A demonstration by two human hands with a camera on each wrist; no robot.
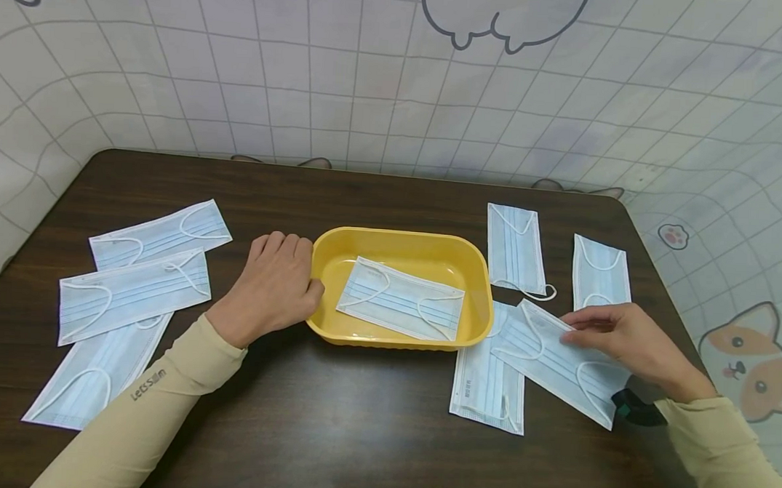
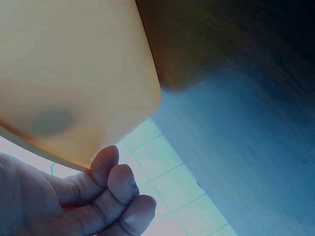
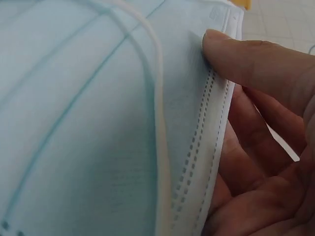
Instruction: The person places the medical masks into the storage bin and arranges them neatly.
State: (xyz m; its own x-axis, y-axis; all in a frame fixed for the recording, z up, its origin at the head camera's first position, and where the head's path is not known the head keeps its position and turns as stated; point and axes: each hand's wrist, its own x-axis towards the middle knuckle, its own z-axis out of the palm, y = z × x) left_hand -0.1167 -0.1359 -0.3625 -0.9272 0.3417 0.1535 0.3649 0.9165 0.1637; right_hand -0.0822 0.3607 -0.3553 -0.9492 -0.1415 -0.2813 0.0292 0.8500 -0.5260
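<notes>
Mask (image 1: 559,357) sits pinched at its right short edge between my right thumb and fingers (image 3: 246,64); the right wrist view shows the thumb lying on top of the stitched hem with the other fingers curled beneath it. From that pinch the mask runs away to the left and slightly far, its long axis slanting across the surface toward the yellow tray (image 1: 478,277), so the free end lies nearer the tray than the held end does. Its left part overlaps another mask (image 1: 486,386) lying lengthwise under it, just beside the tray's right wall. My right hand (image 1: 629,342) is plainly the nearer one; the tray lies to its left, with nothing standing between.

My left hand (image 1: 274,286) rests against the tray's left end, fingers (image 2: 115,184) curled loosely at the rim, touching it; I cannot tell whether they truly grip it. Inside the tray one mask (image 1: 399,297) already lies flat, slanted much like the one I hold.

Further out, two more masks (image 1: 515,249) lie far right on the surface (image 1: 370,432), and three masks (image 1: 133,291) are fanned out at the left.
</notes>
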